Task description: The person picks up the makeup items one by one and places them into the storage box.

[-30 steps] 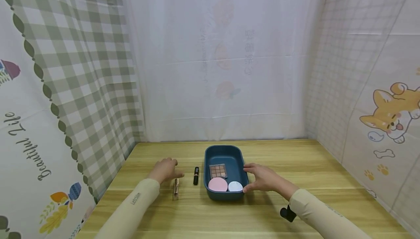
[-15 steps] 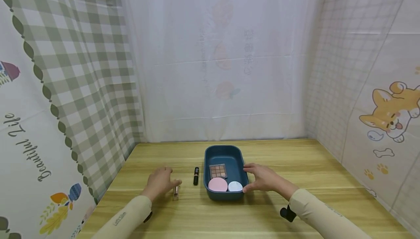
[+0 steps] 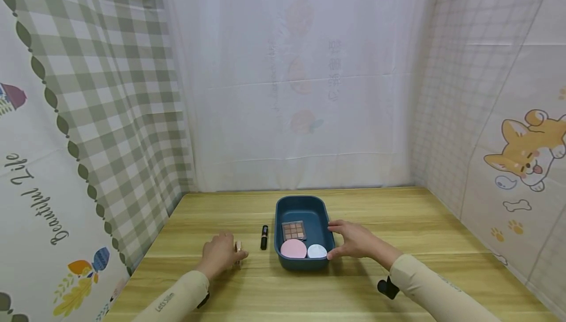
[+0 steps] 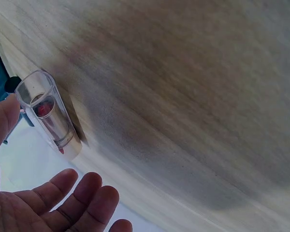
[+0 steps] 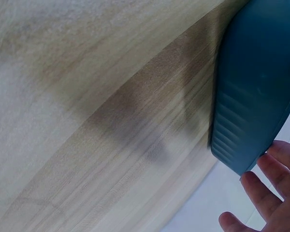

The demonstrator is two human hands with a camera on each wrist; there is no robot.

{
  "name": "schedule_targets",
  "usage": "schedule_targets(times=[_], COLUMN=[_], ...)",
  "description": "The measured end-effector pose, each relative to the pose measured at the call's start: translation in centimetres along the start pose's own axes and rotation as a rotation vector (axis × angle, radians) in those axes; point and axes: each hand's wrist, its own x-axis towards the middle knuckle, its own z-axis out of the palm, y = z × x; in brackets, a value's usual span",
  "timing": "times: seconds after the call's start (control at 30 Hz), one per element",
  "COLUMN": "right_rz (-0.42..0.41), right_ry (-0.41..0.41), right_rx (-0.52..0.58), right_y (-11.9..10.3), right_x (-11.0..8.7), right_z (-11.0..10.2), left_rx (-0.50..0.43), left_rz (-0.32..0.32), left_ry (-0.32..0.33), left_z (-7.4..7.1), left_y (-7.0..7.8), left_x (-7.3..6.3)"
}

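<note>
My left hand [image 3: 218,252] is on the table's left side, beside a lipstick [image 4: 55,123] with a clear cap and rose-gold base. The lipstick lies on the wood, partly hidden by that hand in the head view. In the left wrist view the thumb [image 4: 4,118] is right at the cap, while the loosely bent fingers stay apart from the base. My right hand [image 3: 355,240] touches the right rim of a dark blue box [image 3: 305,264], fingertips along the edge and thumb at the near corner. Inside the box are a pan palette [image 3: 294,230], a pink round item [image 3: 294,248] and a white round item [image 3: 317,251].
Between the left hand and the box lies a black tube [image 3: 264,237]. A light wooden tabletop [image 3: 376,204] carries everything. Cloth curtains hang behind it, with a green checked one [image 3: 132,91] at left. A small black device [image 3: 387,287] sits under the right wrist.
My left hand first drew back toward me, then came to the right over the lipstick, which it now partly covers. The right hand and the box have stayed in place.
</note>
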Motion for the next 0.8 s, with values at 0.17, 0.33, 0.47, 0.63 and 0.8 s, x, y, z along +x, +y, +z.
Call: schedule_targets(times=[0.17,0.33,0.47,0.63,0.8], right_rz=[-0.003,-0.002,-0.002,-0.003,-0.014], right_ry=[-0.001,-0.003,-0.002,0.0,0.005], right_rx=[-0.003,-0.005,-0.009,-0.005,-0.012], right_y=[0.06,0.08,0.05,0.05,0.06], right_x=[0.02,0.03,0.04,0.02,0.03], right_z=[0.02,0.06,0.09,0.07,0.03], left_rx=[-0.008,-0.01,-0.001,0.018,0.048], left_rz=[-0.002,-0.008,0.0,0.024,0.05], left_ry=[-0.004,-0.022,-0.02,-0.011,0.002], left_z=[0.33,0.58,0.55,0.54,0.67], left_y=[-0.07,0.03,0.28,0.3,0.16], left_x=[0.06,0.04,-0.1,-0.24,-0.3])
